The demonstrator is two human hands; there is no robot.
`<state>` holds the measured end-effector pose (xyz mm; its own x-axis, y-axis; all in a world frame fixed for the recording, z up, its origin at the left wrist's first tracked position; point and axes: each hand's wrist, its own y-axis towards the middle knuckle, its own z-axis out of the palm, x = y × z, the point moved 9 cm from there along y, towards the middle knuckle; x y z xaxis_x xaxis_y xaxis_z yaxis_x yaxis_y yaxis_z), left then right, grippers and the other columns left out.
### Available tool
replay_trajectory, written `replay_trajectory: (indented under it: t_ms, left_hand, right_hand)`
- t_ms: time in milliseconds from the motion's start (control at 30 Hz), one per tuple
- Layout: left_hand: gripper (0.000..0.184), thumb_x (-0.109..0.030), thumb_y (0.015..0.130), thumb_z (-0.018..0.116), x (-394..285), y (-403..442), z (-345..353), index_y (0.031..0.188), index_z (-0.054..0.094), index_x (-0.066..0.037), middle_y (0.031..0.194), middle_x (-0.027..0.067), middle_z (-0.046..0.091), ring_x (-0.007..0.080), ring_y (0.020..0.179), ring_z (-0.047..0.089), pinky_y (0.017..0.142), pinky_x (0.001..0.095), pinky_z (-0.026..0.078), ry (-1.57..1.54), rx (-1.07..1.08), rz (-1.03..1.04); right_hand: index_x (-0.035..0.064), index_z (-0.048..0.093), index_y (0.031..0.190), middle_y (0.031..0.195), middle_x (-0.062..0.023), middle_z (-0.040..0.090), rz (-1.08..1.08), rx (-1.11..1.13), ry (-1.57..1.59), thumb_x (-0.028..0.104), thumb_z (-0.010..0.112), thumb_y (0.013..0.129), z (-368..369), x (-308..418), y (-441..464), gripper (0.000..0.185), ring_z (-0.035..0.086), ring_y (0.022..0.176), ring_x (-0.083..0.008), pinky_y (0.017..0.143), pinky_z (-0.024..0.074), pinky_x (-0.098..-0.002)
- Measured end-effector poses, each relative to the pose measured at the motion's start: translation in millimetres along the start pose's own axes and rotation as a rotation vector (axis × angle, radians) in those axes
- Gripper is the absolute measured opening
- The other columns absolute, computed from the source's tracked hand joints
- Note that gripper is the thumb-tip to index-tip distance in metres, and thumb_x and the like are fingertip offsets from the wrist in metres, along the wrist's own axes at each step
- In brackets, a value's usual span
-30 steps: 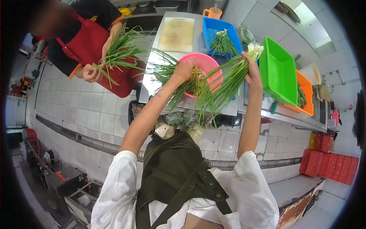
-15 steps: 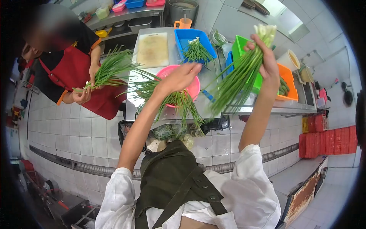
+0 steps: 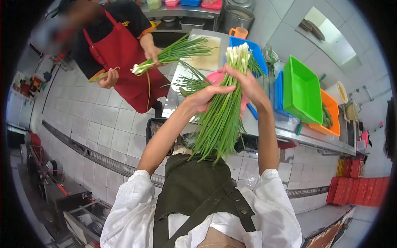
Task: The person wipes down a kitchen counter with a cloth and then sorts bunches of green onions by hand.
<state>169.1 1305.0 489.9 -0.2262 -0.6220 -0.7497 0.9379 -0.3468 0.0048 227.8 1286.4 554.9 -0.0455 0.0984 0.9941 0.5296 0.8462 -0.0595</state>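
Between the left hand [image 3: 208,97] and the right hand [image 3: 247,84], smooth, slightly glossy leaves are shown by the long green-and-white bunch of spring onions [image 3: 221,118]. To the right of the right hand, smooth, shiny plastic is seen in the deep rectangular green tray [image 3: 304,93], and dull-shining metal in the long silver counter [image 3: 289,134]. Beyond the left hand, a matt surface is presented by the flat cream rectangular board [image 3: 210,61]; below both hands, matt cloth by the dark olive apron [image 3: 192,182].
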Motion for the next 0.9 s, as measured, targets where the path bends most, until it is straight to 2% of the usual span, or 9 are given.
replay_trajectory:
  t_ms: [100,167,233,267,367,500,533,667,900]
  left_hand:
    - [0.051,-0.036,0.095,0.050,-3,-17,8,0.119,0.050,0.009,0.106,0.0234,0.063,0.0390,0.099,0.064,0.086,0.0470,0.054,-0.129,0.078,0.023]
    - [0.047,-0.034,0.093,0.054,-14,-27,4,0.120,0.048,0.005,0.102,0.0214,0.063,0.0369,0.097,0.065,0.081,0.0469,0.056,-0.027,-0.117,0.166]
    - [0.040,-0.028,0.093,0.056,-13,-35,-4,0.119,0.046,0.001,0.096,0.0161,0.061,0.0340,0.094,0.066,0.075,0.0466,0.059,0.002,-0.191,0.209]
    - [0.037,-0.026,0.094,0.056,-11,-38,-12,0.118,0.046,0.000,0.094,0.0135,0.060,0.0324,0.092,0.067,0.073,0.0457,0.060,-0.012,-0.238,0.247]
    - [0.030,-0.021,0.094,0.056,-11,-59,-31,0.116,0.045,-0.003,0.091,0.0083,0.057,0.0302,0.087,0.068,0.070,0.0437,0.061,-0.061,-0.363,0.289]
    - [0.035,-0.022,0.095,0.055,-16,-86,-49,0.121,0.044,-0.002,0.095,0.0112,0.059,0.0319,0.090,0.068,0.069,0.0428,0.062,0.032,-0.491,0.328]
    - [0.037,-0.023,0.095,0.054,-14,-90,-50,0.124,0.043,-0.001,0.100,0.0139,0.059,0.0325,0.092,0.067,0.069,0.0436,0.062,0.000,-0.505,0.321]
    - [0.043,-0.026,0.097,0.049,-12,-105,-53,0.129,0.040,0.001,0.113,0.0214,0.058,0.0366,0.094,0.066,0.072,0.0474,0.061,-0.092,-0.484,0.325]
    - [0.048,-0.027,0.096,0.048,-6,-120,-60,0.131,0.039,0.003,0.115,0.0235,0.057,0.0374,0.093,0.066,0.070,0.0475,0.060,-0.194,-0.491,0.296]
  right_hand:
    - [0.0014,0.056,0.101,0.103,-0.0080,0.057,-0.003,0.269,0.165,0.036,0.050,0.094,30,-26,18,0.036,0.053,0.094,-0.0150,0.084,0.0431,-0.0274]
    - [0.0025,0.053,0.097,0.107,-0.0085,0.055,-0.020,0.311,0.164,0.035,0.049,0.094,42,-28,20,0.033,0.050,0.098,-0.0153,0.084,0.0437,-0.0286]
    - [0.0022,0.054,0.099,0.103,-0.0076,0.057,0.002,0.335,0.162,0.038,0.048,0.094,52,-30,23,0.036,0.056,0.082,-0.0130,0.070,0.0480,-0.0273]
    - [0.0022,0.054,0.099,0.103,-0.0076,0.057,-0.003,0.349,0.164,0.038,0.048,0.094,58,-27,22,0.036,0.056,0.082,-0.0130,0.070,0.0480,-0.0273]
    - [0.0019,0.057,0.109,0.081,-0.0042,0.062,0.033,0.156,-0.037,0.033,0.060,0.092,62,-19,22,0.036,0.047,0.042,-0.0049,0.039,0.0353,-0.0195]
    - [-0.0004,0.062,0.108,0.073,-0.0017,0.062,-0.182,0.103,-0.077,0.028,0.067,0.089,72,-18,29,0.034,0.049,0.048,-0.0044,0.042,0.0369,-0.0208]
    - [-0.0007,0.064,0.104,0.079,-0.0021,0.064,-0.193,0.121,-0.064,0.026,0.066,0.090,76,-18,29,0.030,0.055,0.060,-0.0048,0.049,0.0428,-0.0212]
    - [-0.0001,0.063,0.104,0.087,-0.0030,0.064,-0.063,0.270,0.298,0.023,0.063,0.093,97,-51,46,0.026,0.056,0.062,-0.0057,0.052,0.0431,-0.0221]
    - [0.0009,0.061,0.107,0.098,-0.0038,0.065,0.079,0.439,0.378,0.024,0.065,0.091,116,-73,53,0.028,0.061,0.078,-0.0081,0.066,0.0522,-0.0256]
